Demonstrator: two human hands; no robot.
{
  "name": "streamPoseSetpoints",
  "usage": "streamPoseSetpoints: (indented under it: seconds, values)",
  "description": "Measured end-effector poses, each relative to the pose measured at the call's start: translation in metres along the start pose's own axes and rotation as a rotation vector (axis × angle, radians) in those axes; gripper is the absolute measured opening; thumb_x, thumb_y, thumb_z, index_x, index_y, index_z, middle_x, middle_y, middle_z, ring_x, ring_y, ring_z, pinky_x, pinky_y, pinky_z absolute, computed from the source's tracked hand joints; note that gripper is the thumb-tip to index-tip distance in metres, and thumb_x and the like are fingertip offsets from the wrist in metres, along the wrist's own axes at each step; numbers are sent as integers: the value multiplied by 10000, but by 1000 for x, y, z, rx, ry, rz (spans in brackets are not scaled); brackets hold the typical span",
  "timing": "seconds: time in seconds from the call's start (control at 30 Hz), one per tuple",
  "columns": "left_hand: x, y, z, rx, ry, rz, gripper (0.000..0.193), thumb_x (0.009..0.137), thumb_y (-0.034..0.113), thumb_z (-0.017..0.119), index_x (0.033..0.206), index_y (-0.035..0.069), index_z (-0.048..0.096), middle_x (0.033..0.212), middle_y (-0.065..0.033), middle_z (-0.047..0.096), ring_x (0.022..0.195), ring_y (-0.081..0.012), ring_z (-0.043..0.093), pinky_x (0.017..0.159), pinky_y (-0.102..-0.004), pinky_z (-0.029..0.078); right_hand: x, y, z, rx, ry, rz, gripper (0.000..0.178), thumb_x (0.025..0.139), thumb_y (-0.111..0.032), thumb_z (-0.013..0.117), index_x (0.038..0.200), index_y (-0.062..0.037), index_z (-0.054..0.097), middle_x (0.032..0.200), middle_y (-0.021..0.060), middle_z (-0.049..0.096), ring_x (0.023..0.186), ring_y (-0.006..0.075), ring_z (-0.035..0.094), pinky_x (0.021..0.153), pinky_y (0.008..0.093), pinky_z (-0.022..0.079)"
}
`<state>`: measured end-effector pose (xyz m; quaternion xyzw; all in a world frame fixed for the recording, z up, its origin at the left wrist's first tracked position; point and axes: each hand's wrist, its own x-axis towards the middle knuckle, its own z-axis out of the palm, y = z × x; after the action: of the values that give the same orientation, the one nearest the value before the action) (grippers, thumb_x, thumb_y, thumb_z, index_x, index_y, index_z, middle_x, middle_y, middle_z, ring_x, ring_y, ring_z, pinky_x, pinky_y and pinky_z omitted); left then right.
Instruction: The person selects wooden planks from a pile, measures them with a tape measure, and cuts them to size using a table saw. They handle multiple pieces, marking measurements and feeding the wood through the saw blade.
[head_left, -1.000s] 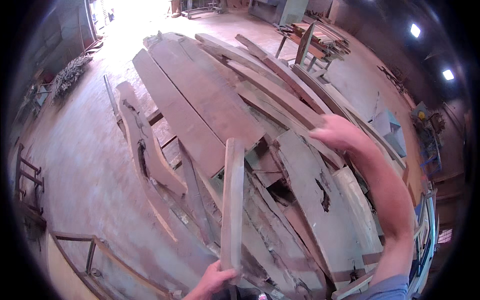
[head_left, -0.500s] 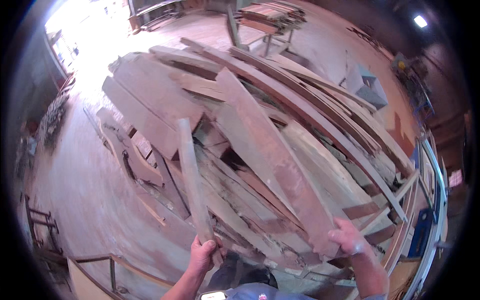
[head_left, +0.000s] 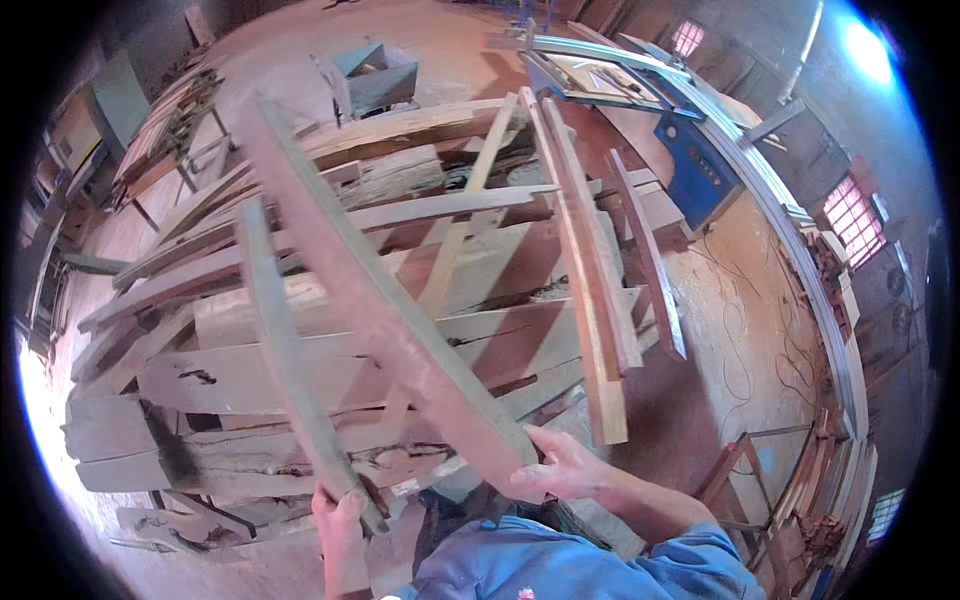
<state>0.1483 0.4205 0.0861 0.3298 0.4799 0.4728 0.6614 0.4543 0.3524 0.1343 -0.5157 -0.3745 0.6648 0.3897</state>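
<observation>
Board (head_left: 400, 340) runs toward eleven o'clock from the gripping right hand (head_left: 565, 467); left hand (head_left: 342, 510) clasps a narrower stick (head_left: 290, 365).

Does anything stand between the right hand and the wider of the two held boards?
Nothing visible does: the right hand directly grips the near end of the wider board. The narrower board, in the left hand, is to the left.

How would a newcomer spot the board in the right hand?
Find the big timber pile, then the right hand by its near side. The board slants from that hand up and leftward across the pile in the picture. It looks wider and longer than the strip in the left hand.
</observation>
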Motion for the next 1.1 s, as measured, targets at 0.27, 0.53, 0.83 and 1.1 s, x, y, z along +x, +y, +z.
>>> streamPoseSetpoints:
  seconds: [0.27,0.53,0.83,1.1]
  values:
    - [24,8,134,520,-295,-148,488,739,234,742,1101,-68,619,951,-106,677,817,-148,632,734,-320,526,-83,-17,-75,259,535,-123,421,919,-169,652,1289,0,546,1018,31,640,853,85,586,707,259,502]
    - [51,-2,242,445,-584,-227,538,825,328,721,1165,-74,612,998,-121,686,821,-157,632,748,-328,524,-58,-7,-192,47,866,-68,296,936,-220,628,1170,-40,615,888,30,639,724,117,595,611,277,482]
    - [72,-57,265,514,-590,43,586,758,390,679,1083,-93,611,1027,-255,669,983,-328,646,872,-406,486,37,40,-338,330,765,91,373,955,-442,603,1180,-156,521,1028,49,548,898,191,534,686,393,473]
    - [75,-54,286,476,-546,47,553,745,379,671,1005,-105,614,976,-270,666,934,-337,653,834,-417,492,42,13,-372,283,668,175,499,961,-479,612,1328,-144,565,1022,119,664,862,289,591,829,552,526]
